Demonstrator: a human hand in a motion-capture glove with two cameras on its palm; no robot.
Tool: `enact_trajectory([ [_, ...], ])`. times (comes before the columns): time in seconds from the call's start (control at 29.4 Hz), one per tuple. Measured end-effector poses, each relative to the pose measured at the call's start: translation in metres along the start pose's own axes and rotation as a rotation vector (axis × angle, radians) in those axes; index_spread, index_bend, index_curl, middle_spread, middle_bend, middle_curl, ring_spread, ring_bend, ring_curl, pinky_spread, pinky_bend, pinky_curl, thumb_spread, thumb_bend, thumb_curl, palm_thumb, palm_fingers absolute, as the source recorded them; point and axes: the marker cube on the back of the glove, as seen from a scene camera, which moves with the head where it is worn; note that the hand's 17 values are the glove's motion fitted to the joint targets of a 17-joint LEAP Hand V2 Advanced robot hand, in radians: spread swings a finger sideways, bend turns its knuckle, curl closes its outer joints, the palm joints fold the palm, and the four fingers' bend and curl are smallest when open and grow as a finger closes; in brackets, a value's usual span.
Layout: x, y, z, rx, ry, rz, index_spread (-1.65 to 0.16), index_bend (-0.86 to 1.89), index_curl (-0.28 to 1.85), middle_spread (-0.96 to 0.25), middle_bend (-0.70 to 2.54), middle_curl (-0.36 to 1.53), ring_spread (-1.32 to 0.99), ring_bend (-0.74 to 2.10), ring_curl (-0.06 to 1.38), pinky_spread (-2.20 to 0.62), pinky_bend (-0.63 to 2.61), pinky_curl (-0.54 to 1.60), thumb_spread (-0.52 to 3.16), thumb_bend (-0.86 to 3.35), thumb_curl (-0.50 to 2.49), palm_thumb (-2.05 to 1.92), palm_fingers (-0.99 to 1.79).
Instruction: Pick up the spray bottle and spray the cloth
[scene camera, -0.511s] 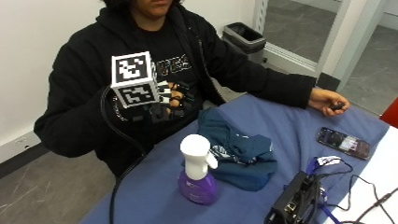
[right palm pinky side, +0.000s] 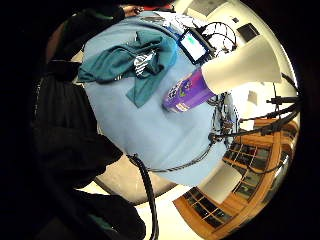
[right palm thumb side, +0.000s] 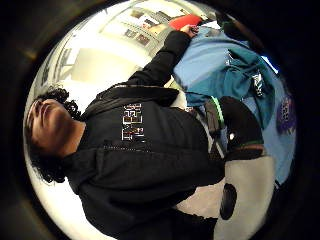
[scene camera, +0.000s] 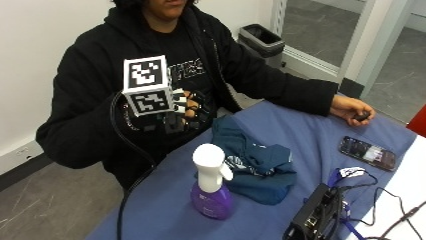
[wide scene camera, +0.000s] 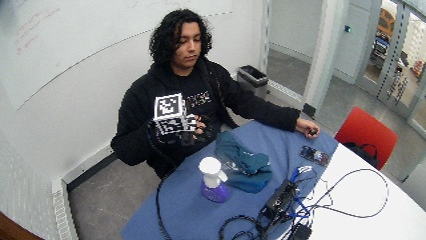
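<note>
Spray bottle (scene camera: 212, 187): purple body, white trigger head, standing upright on the blue tabletop (scene camera: 299, 135) just beside a crumpled teal cloth (scene camera: 256, 162); its label print is unreadable. The gloved right hand (scene camera: 186, 114) hovers apart from both, near the person's chest, fingers loosely curled, holding nothing. A phone (scene camera: 367, 152) lies farther along; a bin (scene camera: 261, 39) stands on the grey floor.

Spray bottle (scene camera: 212, 192): glossy purple plastic body, smooth white plastic head. Cloth (scene camera: 256, 162): matt teal fabric, crumpled. Worktop (scene camera: 306, 135): matt blue cloth cover. Phone (scene camera: 367, 153), right of frame: glossy screen.
</note>
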Motion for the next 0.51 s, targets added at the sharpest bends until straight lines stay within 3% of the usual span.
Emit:
enact_trajectory([
  [0.34,0.032,0.011,0.010,-0.065,0.015,0.142,-0.32,0.16,0.24,-0.02,0.32,0.28,-0.03,0.39,0.25,0.21,0.23,0.23,1.17,0.36,0.25,0.66,0.61],
  [0.51,0.061,0.020,0.012,-0.111,0.061,0.307,-0.31,0.15,0.25,-0.02,0.34,0.31,-0.03,0.37,0.26,0.21,0.20,0.24,1.21,0.34,0.27,0.67,0.64],
])
